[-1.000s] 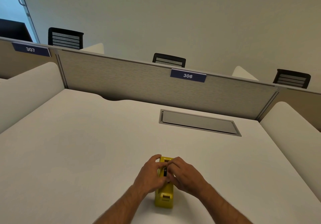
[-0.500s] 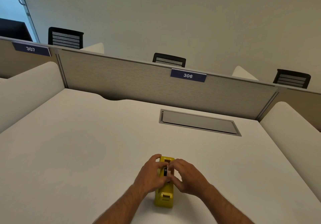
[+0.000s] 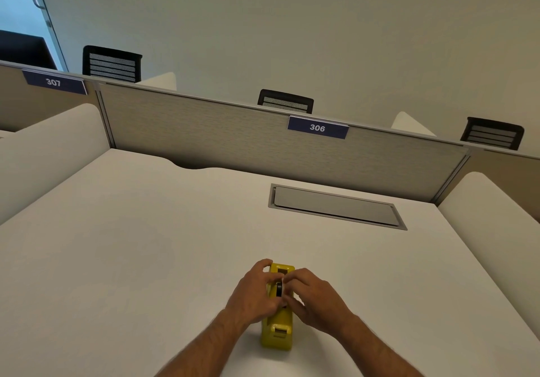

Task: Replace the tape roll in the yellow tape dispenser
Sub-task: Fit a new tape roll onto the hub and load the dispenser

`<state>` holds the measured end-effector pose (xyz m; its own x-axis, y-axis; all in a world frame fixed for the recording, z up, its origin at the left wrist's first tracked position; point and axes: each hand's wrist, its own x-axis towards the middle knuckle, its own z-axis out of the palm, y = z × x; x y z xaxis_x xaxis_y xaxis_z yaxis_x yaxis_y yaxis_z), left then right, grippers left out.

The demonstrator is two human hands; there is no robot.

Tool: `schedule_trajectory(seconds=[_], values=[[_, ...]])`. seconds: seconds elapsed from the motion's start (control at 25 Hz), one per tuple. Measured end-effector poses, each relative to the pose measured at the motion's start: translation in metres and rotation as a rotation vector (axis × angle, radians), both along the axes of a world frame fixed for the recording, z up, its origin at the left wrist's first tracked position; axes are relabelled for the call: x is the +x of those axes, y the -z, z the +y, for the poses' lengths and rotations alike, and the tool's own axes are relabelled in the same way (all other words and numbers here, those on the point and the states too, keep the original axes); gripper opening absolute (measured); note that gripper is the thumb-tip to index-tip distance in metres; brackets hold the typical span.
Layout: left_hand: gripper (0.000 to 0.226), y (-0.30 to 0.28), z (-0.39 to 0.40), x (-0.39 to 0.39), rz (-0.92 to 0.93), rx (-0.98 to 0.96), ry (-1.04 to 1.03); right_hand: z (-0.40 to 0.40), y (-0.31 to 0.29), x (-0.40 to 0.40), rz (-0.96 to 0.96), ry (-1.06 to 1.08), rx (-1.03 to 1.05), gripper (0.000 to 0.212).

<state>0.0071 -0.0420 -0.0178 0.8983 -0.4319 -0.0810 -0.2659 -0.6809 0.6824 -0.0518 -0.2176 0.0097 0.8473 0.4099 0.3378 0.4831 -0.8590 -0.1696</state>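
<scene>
Both hands work over the yellow tape dispenser [image 3: 277, 322], which stands on the white table [image 3: 131, 259] close to the person, its cutter end toward them. The left hand [image 3: 253, 294] wraps the dispenser's left flank, thumb and fingers curled round the body; that grip is closed on the dispenser and steadies it. The right hand [image 3: 314, 296] comes in from the other side, its fingertips [image 3: 287, 281] pinched at the top of the well, where a dark round edge, probably the tape roll [image 3: 279, 288] or its hub, shows between the two hands. Whether that pinch has the roll firmly or only touches it I cannot tell; the fingers hide the contact.

Judging by this, the step in hand is lifting the roll and its hub out of the well, or seating them there; which of the two cannot be read here. Either way, it would go best with the left hand pressing the body down onto the table so it does not tip, while the right moves the hub straight along its slots rather than twisting it sideways. Fingers are best kept away from the cutter blade at the near end.

The roll sits directly between both grips, at the dispenser's middle.
</scene>
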Motion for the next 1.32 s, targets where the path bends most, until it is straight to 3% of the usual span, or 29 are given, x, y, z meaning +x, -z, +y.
schedule_trajectory(seconds=[0.28,0.52,0.88,1.12,1.32], values=[[0.065,-0.002,-0.001,-0.001,-0.001,0.015,-0.004,0.001,-0.001,-0.003,0.021,0.014,0.003,0.016],[0.062,-0.004,0.0,-0.001,0.012,-0.003,0.002,0.003,-0.003,0.002,0.068,0.041,0.081,0.008],[0.065,-0.008,0.004,-0.005,0.007,-0.038,0.019,0.003,-0.001,0.006,0.152,0.136,0.304,0.027],[0.085,-0.008,0.01,-0.001,0.054,-0.099,0.071,-0.004,0.003,0.007,0.218,0.165,0.216,0.059],[0.09,-0.007,0.009,-0.002,0.09,-0.112,0.03,0.0,0.002,0.013,0.255,0.22,0.09,0.057]])
